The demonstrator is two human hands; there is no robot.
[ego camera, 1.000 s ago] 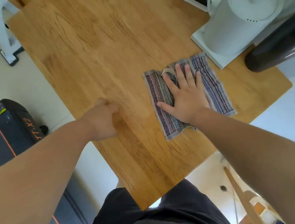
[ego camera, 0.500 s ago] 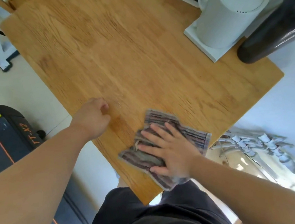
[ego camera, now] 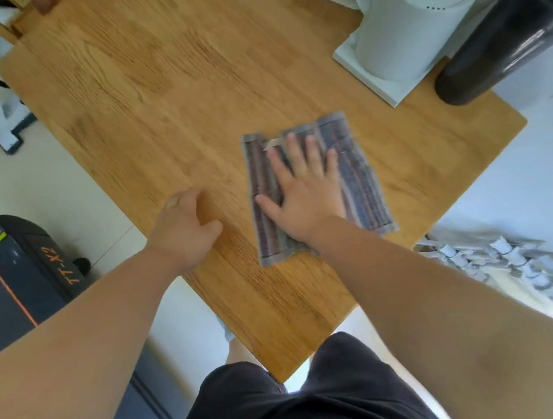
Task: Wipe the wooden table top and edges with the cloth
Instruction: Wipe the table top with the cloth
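Observation:
A striped grey and purple cloth lies flat on the wooden table top, right of its middle. My right hand presses flat on the cloth with fingers spread, covering its centre. My left hand rests on the table's left edge, fingers curled over the rim, a short way left of the cloth. It holds nothing else.
A white kettle on a white base and a dark cylinder stand at the table's far right corner. A black machine with orange lines sits on the floor to the left. A grey rack lies right of the table.
My right hand slid the cloth from mid-table down to the near corner, then back up toward the middle. My left hand stayed on the left edge.

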